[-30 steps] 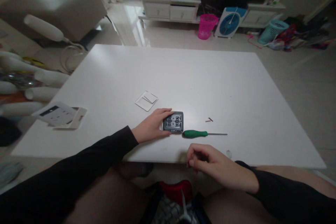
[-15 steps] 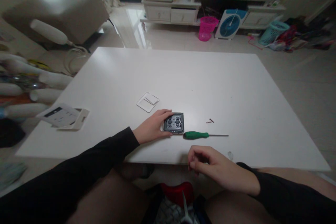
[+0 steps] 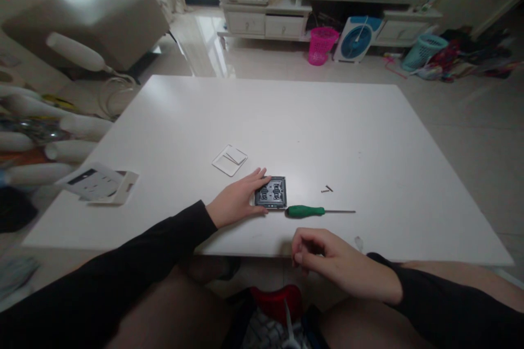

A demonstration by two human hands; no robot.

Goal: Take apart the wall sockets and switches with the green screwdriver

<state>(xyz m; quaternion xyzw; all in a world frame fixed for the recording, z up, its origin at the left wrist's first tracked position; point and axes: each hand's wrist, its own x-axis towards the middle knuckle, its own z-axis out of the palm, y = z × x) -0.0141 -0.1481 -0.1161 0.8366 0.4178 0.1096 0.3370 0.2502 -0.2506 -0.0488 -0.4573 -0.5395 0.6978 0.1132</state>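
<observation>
Switch module (image 3: 271,192): square, dark grey plastic frame, two lighter inner blocks with small dark recesses; lies flat on the table (image 3: 286,120), near its front edge. The table top is white, smooth and matt.

Left hand (image 3: 237,199): rests flat on the table just left of the module, fingers extended and slightly spread, fingertips touching the module's left edge and upper left corner. Holds nothing; it only steadies the module.

Right hand (image 3: 331,262): in front of the module and to its right, over the table's front edge, apart from the module. Fingers loosely curled inward; cannot tell whether anything is between them.

Screwdriver (image 3: 315,211): green rounded handle, thin metal shaft, lying just right of the module's lower right corner, shaft pointing away to the right.

Screws (image 3: 326,190): two small dark ones, right of the module, beyond the shaft.

Cover plate (image 3: 230,159): thin, white, square, behind and left of the module.

Card pack (image 3: 98,184): flat, pale, far left of the module.
</observation>
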